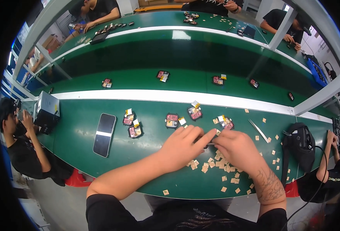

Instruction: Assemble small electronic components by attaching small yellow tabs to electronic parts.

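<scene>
Over the near edge of the green bench, my left hand [182,148] and my right hand [235,148] meet, fingers closed together. Between their fingertips shows a small dark and silvery piece [209,145], mostly covered, so its kind is unclear. Just beyond my hands lie small black-cased electronic modules with red circuit boards, among them one module [172,120], a second module [195,112] and a third module [226,123] by my right fingers. Silvery pouch cells stick out beside several of them. Beneath and around my right hand, many small tan square pieces [227,168] are scattered.
A phone [104,134] lies to the left, near two more modules [135,130]. Pale tweezers [258,131] and a black bag [300,147] are on the right. Past a white rail [170,95], other modules sit on a green strip. Several people work around the benches.
</scene>
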`<act>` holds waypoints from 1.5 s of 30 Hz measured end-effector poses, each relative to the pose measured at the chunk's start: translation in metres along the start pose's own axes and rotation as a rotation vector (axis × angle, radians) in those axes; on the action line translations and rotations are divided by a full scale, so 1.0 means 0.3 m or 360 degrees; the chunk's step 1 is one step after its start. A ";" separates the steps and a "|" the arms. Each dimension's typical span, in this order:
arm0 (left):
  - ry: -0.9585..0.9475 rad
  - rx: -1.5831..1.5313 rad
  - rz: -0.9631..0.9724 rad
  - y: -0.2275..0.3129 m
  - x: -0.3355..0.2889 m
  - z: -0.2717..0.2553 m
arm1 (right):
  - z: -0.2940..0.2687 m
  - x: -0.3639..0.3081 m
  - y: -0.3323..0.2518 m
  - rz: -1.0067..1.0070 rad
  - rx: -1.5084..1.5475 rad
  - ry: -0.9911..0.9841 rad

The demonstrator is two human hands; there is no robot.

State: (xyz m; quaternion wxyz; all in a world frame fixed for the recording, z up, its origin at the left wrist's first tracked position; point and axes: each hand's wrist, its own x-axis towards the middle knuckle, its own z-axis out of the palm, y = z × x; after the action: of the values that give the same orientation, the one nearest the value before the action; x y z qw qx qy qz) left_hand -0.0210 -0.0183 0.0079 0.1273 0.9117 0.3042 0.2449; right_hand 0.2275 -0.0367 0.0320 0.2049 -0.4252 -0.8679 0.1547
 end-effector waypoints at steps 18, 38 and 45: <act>0.0012 -0.0251 -0.0065 -0.001 -0.009 0.025 | 0.027 -0.012 -0.042 0.0097 -0.0121 0.0027; -0.0234 -0.0562 -0.0240 -0.046 -0.021 -0.017 | 0.019 0.005 0.012 0.0198 0.0564 -0.0081; -0.0360 -0.0661 -0.0312 -0.063 -0.026 -0.029 | 0.009 -0.006 -0.013 0.0066 0.0297 -0.0075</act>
State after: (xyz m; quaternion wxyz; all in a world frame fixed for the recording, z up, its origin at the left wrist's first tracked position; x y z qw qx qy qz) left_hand -0.0404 -0.0076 0.0053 0.3682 0.8538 0.3181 0.1850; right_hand 0.2246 -0.0407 0.0310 0.2199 -0.4183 -0.8454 0.2490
